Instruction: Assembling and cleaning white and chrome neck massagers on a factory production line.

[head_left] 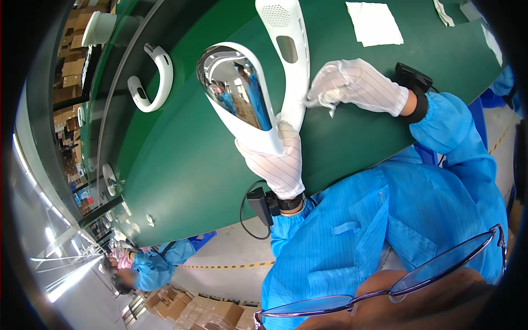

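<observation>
My gloved left hand (278,165) is closed around the lower bend of a white U-shaped device (297,82), which looks like a neck fan. One arm of it ends in a mirror-like oval face (234,82). The other arm carries a patch of small holes and a grey oval opening. My gloved right hand (352,85) is beside that second arm, fingers pinched together on a small crumpled white cloth (328,104). The cloth's edge is at the side of the device; whether it presses on it I cannot tell.
A green worktable (181,176) curves around me. A folded white cloth (375,23) lies at the far right. Another white curved device (163,77) sits on the conveyor (129,129) at left. A co-worker in blue (157,267) is at lower left, near stacked cartons (206,313).
</observation>
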Available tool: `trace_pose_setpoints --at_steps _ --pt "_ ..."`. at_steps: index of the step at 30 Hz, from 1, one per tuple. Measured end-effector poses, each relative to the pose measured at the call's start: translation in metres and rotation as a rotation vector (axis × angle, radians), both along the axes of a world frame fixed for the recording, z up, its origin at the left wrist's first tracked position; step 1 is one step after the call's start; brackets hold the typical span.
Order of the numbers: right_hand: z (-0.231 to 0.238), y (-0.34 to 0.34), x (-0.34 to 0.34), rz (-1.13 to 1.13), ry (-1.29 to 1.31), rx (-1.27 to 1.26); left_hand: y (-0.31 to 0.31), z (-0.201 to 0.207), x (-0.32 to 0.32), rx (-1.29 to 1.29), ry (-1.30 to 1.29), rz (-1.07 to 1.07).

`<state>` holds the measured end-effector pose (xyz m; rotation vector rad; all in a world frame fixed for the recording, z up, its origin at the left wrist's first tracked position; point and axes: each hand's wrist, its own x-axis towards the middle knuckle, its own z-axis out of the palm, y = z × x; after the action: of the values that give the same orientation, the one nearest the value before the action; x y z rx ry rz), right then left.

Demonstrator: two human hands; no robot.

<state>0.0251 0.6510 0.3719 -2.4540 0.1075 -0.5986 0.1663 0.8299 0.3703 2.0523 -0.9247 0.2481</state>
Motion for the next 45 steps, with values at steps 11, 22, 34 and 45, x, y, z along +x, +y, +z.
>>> trace_pose_setpoints --at_steps 11,22,34,45 --pt "-0.003 0.031 0.039 -0.248 0.292 -0.557 -0.007 0.004 -0.013 -0.042 -0.019 0.04" --pt "0.023 0.027 0.062 -0.192 0.608 -0.348 0.001 -0.008 -0.008 0.109 -0.202 -0.008" --pt "-0.055 0.012 0.047 -0.192 0.251 -0.318 -0.001 -0.009 -0.05 -0.265 0.188 -0.45" --pt "-0.013 0.019 0.021 0.092 0.355 -0.415 0.001 -0.008 -0.043 -0.215 0.152 -0.614"
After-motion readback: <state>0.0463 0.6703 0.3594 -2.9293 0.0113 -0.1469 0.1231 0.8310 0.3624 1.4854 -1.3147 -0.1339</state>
